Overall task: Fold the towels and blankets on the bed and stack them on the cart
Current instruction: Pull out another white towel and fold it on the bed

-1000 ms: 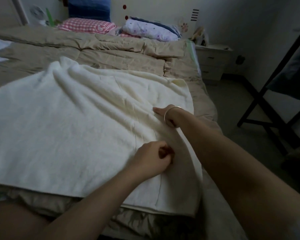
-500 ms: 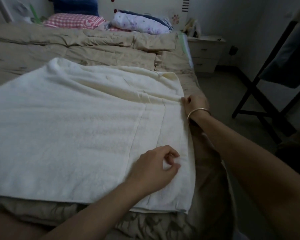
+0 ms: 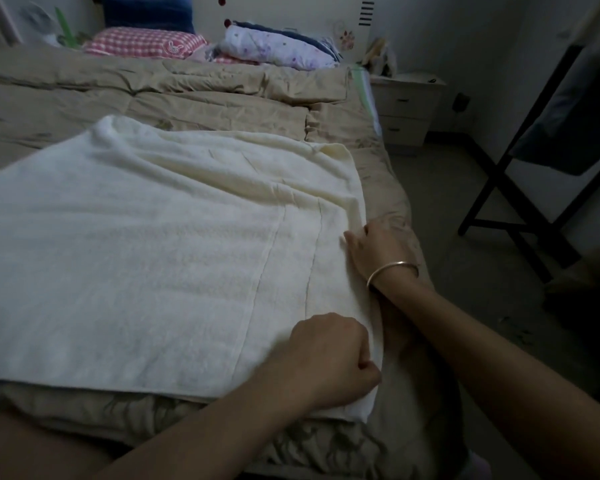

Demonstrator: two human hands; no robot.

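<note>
A cream towel (image 3: 153, 258) lay spread flat across the near part of a bed, on a rumpled tan quilt (image 3: 205, 98). It stretched away to the left of both hands, and its right edge ran between them. Two stitched bands crossed it just left of that edge.

The left hand (image 3: 329, 358) sat on the towel's near right corner with its fingers curled tight into a fist. The thumb pressed against the cloth at the edge, gripping it. The right hand (image 3: 381, 251) lay farther up the same edge, well apart from the left and palm down. Its fingertips touched the towel's border where the cloth puckered into small folds. Whether those fingers pinched the cloth or only rested on it could not be told. A thin metal bracelet (image 3: 392, 270) circled the right wrist.

Far beyond both hands, at the head of the bed, lay a pink checked pillow (image 3: 142, 43) and, to its right, a floral bundle of bedding (image 3: 274, 46). Beyond the right hand stood a pale nightstand (image 3: 406, 109) with drawers. To the right of the right hand, across a strip of grey floor (image 3: 447, 209), stood a black frame (image 3: 513, 188) with dark cloth (image 3: 575, 126) hanging on it.
</note>
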